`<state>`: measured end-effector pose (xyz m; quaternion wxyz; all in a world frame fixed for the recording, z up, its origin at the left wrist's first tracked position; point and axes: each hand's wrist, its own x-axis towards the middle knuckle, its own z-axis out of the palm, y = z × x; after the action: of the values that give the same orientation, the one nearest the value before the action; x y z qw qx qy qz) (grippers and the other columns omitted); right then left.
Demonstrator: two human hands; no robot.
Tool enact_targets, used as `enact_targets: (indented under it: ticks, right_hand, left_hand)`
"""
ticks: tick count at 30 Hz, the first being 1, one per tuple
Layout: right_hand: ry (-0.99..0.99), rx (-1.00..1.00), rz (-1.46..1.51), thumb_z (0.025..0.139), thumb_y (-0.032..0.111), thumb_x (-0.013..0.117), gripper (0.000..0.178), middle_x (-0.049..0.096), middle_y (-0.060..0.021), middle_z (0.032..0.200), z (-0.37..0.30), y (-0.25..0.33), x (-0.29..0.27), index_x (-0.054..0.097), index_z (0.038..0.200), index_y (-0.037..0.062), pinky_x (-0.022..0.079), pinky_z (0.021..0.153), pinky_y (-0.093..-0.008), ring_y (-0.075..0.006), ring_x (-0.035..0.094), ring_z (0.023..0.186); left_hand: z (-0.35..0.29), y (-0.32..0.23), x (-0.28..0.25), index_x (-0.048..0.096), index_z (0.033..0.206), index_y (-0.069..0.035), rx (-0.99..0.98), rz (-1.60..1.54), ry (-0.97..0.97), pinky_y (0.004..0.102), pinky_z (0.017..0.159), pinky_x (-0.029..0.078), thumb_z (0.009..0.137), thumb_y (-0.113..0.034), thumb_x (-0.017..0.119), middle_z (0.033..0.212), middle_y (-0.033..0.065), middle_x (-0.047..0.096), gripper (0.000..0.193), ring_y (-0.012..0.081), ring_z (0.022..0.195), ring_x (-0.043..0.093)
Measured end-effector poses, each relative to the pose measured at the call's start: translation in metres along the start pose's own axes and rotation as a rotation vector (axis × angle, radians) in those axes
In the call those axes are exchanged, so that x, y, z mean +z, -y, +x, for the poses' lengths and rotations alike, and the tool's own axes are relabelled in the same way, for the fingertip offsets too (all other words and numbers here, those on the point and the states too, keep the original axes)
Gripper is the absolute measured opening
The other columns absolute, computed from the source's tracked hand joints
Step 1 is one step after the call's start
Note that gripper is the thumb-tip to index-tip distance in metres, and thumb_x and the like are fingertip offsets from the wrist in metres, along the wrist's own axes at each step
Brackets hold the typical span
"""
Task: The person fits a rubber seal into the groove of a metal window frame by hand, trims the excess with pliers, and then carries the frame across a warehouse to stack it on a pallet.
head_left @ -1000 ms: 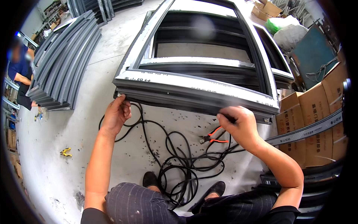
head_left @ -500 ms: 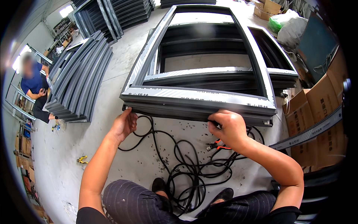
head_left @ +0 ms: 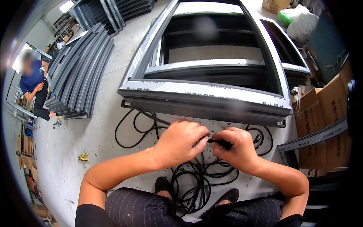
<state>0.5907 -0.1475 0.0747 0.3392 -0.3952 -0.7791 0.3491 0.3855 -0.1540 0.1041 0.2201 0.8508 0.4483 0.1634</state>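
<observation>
Our left fingers (head_left: 199, 133) and right fingers (head_left: 231, 134) pinch closed on black strip (head_left: 160, 121), likely light and bendy, best gripped in short spans

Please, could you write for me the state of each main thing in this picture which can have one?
left hand: closed on the black strip
right hand: closed on it too
black strip: held between both hands
black loops: loosely tangled on the floor
yellow pliers: lying down
top frame: lying flat
grey frames at left: stacked
plastic bag: bulging
</observation>
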Motion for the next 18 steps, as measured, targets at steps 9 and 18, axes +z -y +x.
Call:
enact_targets:
  ticks: [9,18]
  right_hand:
    - [0.091,0.325,0.403,0.079,0.011,0.068,0.017,0.065,-0.0108,0.077,-0.018,-0.034,0.027,0.066,0.090,-0.0025,0.050,0.065,-0.0312,-0.0190,0.063,0.070]
    - [0.450,0.238,-0.577,0.077,0.028,0.073,0.030,0.065,-0.0109,0.103,-0.043,-0.202,0.016,0.068,0.103,0.0140,0.049,0.085,-0.0403,-0.0294,0.061,0.101]
  left_hand:
    - [0.000,0.015,0.028,0.065,0.087,-0.003,-0.127,-0.217,0.038,0.0386,0.069,0.049,0.079,-0.019,0.066,0.082,0.0119,0.064,0.018,0.0300,0.076,0.061]
    - [-0.006,0.010,0.030,0.064,0.082,-0.005,-0.097,-0.113,0.072,0.0379,0.069,0.046,0.076,-0.018,0.066,0.075,0.0094,0.061,0.015,0.0287,0.070,0.058]
